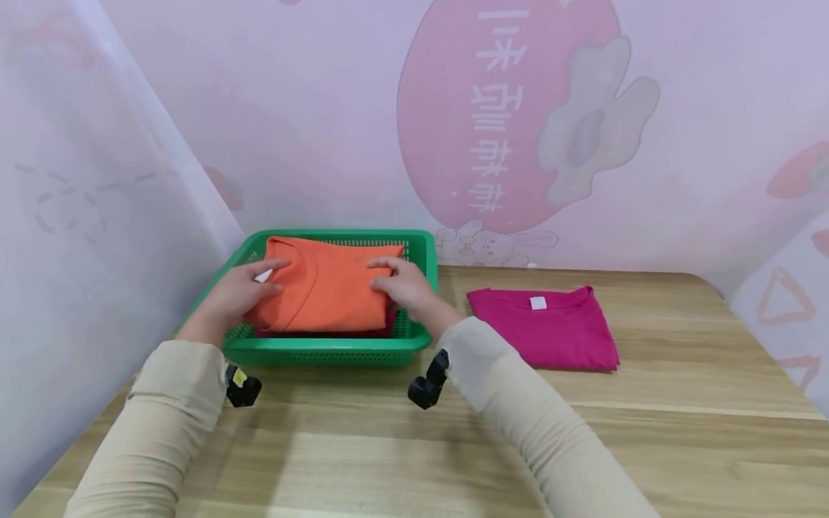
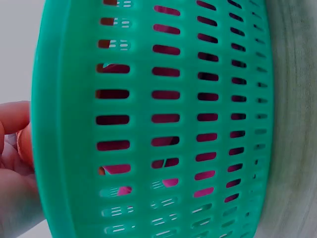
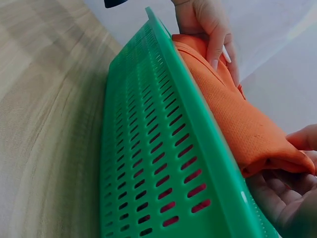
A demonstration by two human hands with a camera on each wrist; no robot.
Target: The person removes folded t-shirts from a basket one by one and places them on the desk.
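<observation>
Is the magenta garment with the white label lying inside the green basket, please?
No, the magenta garment lies on the table, right of the green basket.

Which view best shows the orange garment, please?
The head view, because the orange garment shows its top and neckline. The right wrist view shows its side; in the left, the green basket mostly hides it.

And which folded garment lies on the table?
The magenta garment right of the green basket, white label showing; left hand and right hand hold the orange garment over magenta cloth in the basket.
</observation>
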